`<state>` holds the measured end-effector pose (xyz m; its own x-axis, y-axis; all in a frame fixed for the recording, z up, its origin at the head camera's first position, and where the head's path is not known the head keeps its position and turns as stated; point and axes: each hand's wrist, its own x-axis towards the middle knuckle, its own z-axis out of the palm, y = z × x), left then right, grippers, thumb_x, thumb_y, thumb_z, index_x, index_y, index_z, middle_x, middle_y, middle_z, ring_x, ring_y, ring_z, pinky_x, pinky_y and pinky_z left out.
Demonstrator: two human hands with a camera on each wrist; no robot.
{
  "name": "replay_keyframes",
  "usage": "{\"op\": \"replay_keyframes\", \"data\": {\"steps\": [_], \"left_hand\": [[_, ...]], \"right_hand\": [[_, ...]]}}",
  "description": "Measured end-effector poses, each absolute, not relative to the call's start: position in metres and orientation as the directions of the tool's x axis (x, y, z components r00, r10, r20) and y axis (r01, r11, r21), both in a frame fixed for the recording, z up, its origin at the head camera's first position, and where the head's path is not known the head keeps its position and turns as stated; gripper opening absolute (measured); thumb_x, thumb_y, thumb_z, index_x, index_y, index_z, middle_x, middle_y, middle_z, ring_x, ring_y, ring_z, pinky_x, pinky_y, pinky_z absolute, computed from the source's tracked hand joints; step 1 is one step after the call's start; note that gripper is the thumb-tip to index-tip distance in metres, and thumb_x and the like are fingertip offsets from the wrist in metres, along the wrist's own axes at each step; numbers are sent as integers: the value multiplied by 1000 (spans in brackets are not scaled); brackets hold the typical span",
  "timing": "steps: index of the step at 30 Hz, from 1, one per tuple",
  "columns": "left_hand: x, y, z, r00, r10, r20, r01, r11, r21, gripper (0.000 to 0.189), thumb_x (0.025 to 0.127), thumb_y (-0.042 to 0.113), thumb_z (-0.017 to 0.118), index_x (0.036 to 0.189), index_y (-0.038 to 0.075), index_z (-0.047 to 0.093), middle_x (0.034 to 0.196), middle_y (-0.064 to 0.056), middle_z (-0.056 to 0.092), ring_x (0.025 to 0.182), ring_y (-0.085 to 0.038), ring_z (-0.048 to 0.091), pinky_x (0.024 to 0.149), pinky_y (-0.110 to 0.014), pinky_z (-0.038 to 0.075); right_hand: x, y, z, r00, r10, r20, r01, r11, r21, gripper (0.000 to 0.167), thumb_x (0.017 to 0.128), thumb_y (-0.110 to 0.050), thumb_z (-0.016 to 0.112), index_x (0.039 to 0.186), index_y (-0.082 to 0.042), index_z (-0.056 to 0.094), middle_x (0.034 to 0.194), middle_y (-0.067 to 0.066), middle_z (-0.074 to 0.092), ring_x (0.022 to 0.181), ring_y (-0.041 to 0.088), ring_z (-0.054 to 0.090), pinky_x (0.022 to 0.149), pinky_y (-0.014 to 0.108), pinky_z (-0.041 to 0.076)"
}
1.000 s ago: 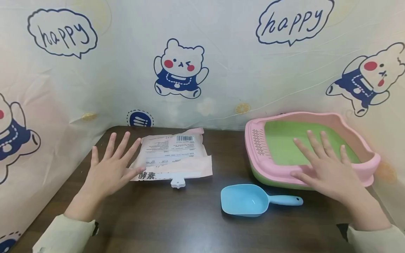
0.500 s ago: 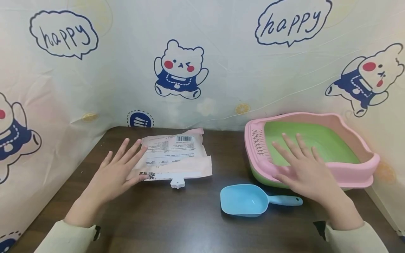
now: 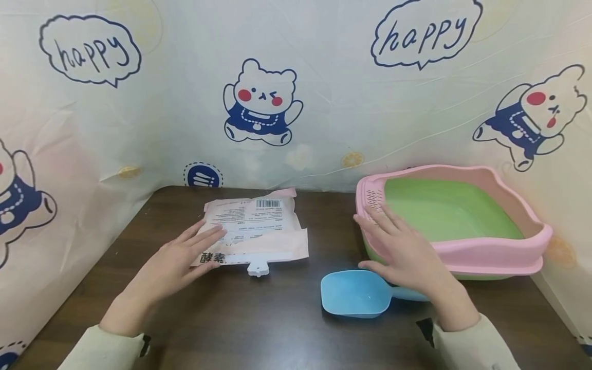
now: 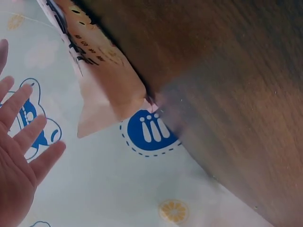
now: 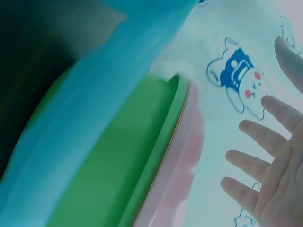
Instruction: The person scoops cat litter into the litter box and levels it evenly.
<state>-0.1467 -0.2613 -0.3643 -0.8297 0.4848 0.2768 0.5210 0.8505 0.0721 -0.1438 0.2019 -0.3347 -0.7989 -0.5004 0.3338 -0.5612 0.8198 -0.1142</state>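
Observation:
Over the left side of a pale pink printed bag (image 3: 254, 221) hovers my left hand (image 3: 171, 267), its fingers straight and nothing in its grasp. A white clip (image 3: 258, 267) sits on the bag's folded near edge. My right hand (image 3: 407, 252) is spread above the handle of a blue scoop (image 3: 353, 293) and covers part of the near left corner of a pink-rimmed green litter box (image 3: 490, 254). In the right wrist view the scoop (image 5: 90, 127) looms large and blurred in front of the box, with the right hand (image 5: 279, 175) holding nothing.
A dark wooden table (image 3: 259, 329) carries all these things. Behind and beside it hangs a pale cloth (image 3: 333, 103) printed with bears and speech bubbles. The litter box stands at the table's right back, near the cloth.
My right hand has moved left and nearer, from over the litter box to above the scoop's handle. The left hand has shifted slightly right and lower. Bag, scoop and box stay put.

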Motion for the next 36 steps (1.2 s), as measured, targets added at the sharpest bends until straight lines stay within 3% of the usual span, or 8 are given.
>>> {"op": "replay_keyframes", "data": {"steps": [5,13,25,36], "left_hand": [[-148,-260,-368,-821,516,245,557,818,142,57,88,29,75,140,14,58,142,-11,59,134,-36,50,104,-54,46],[-152,-259,-374,-784,561,266,608,779,150,45,83,12,79,126,8,68,123,-9,70,112,-27,66,92,-47,55],[-162,-261,-380,-767,585,262,627,770,118,39,78,8,82,116,7,73,113,-7,73,103,-25,65,89,-46,56],[-165,-263,-385,-804,543,244,568,822,43,33,77,11,84,109,15,76,105,0,65,94,-17,55,70,-34,52]], "right_hand": [[-147,179,-336,-755,-569,326,-627,771,-108,90,80,-48,79,155,-25,35,164,5,30,150,40,26,115,60,32],[-151,145,-340,-713,-639,287,-693,705,-151,87,76,-44,83,152,-25,43,161,2,35,150,34,27,116,53,35],[-154,100,-345,-703,-692,164,-711,689,-138,80,82,-50,76,151,-28,43,157,-2,42,149,26,33,111,49,43],[-150,65,-345,-672,-735,88,-740,663,-114,68,87,-47,73,147,-25,50,149,-2,53,142,24,44,107,43,48]]}}
